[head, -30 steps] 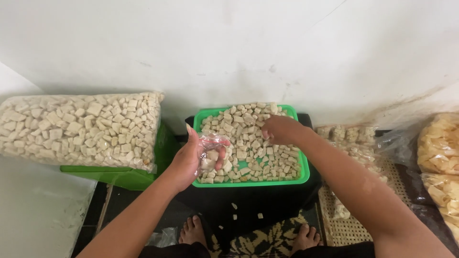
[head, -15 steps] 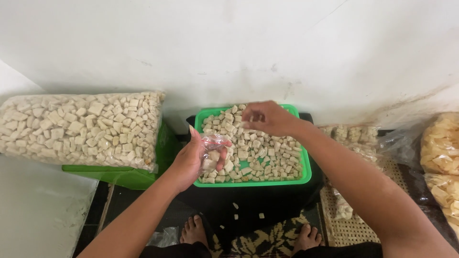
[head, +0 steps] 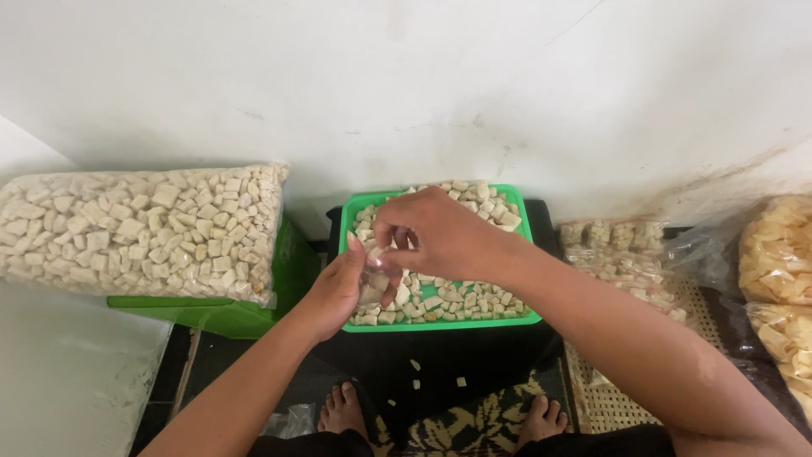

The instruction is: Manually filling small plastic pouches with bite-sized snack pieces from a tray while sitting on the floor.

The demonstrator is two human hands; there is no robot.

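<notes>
Two hands meet above the shallow green plastic tray [head: 526, 317] of pale cracker cubes [head: 440, 298], straight ahead of you. Your left hand [head: 338, 292] cups a small clear plastic bag [head: 372, 283], fingers curled round it, mouth facing up and to the right. Your right hand [head: 436, 233] hovers just above that mouth, nearer the tray, fingers pinched together on what looks like a few cubes, though they are partly hidden. A large clear sack of the same cubes [head: 144, 228] lies to the left on a green box [head: 220, 315].

big cracker sack [head: 144, 228] blocks left, small packets [head: 626, 262] crowd right, wall [head: 423, 76] behind tray [head: 440, 323]
</notes>
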